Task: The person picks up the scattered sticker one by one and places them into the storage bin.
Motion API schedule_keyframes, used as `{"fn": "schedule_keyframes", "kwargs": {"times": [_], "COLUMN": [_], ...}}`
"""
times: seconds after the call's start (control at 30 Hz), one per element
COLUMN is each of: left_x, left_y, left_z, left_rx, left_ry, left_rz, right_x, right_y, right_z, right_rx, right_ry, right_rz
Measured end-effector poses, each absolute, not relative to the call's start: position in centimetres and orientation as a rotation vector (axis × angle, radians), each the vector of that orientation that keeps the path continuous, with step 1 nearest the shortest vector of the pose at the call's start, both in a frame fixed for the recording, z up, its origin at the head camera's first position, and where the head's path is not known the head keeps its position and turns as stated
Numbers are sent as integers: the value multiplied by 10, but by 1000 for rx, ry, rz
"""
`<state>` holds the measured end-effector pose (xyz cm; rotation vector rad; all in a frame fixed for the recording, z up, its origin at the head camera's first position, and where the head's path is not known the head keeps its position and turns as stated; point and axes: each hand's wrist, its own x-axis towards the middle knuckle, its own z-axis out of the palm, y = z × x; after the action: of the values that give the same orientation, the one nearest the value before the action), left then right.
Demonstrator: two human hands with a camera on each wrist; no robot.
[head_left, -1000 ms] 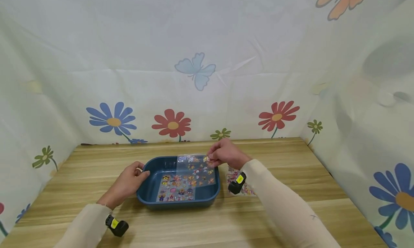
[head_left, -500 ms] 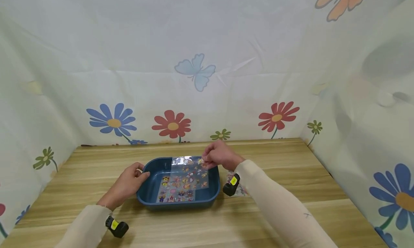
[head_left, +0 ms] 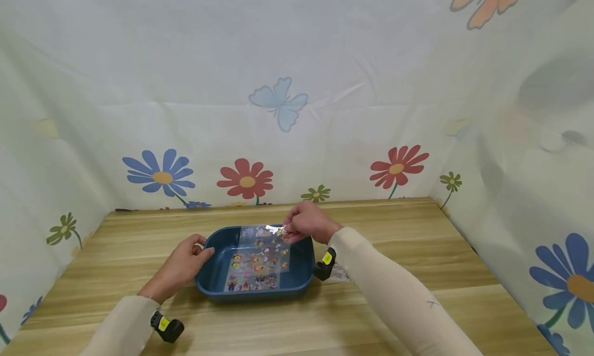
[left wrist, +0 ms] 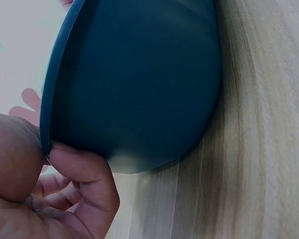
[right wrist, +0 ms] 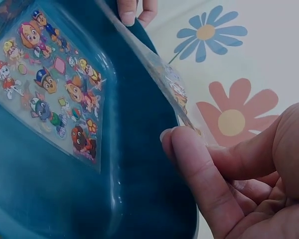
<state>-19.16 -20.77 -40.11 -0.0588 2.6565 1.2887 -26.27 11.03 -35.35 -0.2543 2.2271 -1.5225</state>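
A dark blue plastic tray (head_left: 301,281) with raised sides sits on the table. My left hand (head_left: 187,260) grips its left rim between thumb and curled fingers, as the left wrist view also shows (left wrist: 79,184). One clear sticker sheet (right wrist: 50,84) printed with cartoon dogs lies flat on the tray floor. My right hand (head_left: 308,223) pinches the edge of a second clear sticker sheet (head_left: 264,247), held over the tray and overlapping the first in the head view. Seen from the right wrist, that sheet is nearly edge-on, clamped between thumb and index finger (right wrist: 194,159).
More colourful sheets (head_left: 340,274) lie on the wooden table (head_left: 394,284) just right of the tray, partly hidden by my right wrist camera (head_left: 325,265). A flower-printed cloth backdrop (head_left: 204,124) closes off the back and both sides.
My right hand has moved left with the sticker sheet, bringing it further over the tray and the lower sheet. More of the table right of the tray shows. The left hand stays on the rim.
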Motion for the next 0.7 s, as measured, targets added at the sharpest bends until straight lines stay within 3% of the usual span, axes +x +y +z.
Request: {"fn": "schedule_keyframes", "kwargs": {"times": [0.7], "left_x": [-191], "left_y": [-209], "left_z": [-402], "left_rx": [-30], "left_ry": [2662], "left_rz": [1292], "right_x": [-258], "right_y": [84], "right_z": [-358], "right_rx": [-296], "right_ry": [2227], "right_rz": [-1494]}}
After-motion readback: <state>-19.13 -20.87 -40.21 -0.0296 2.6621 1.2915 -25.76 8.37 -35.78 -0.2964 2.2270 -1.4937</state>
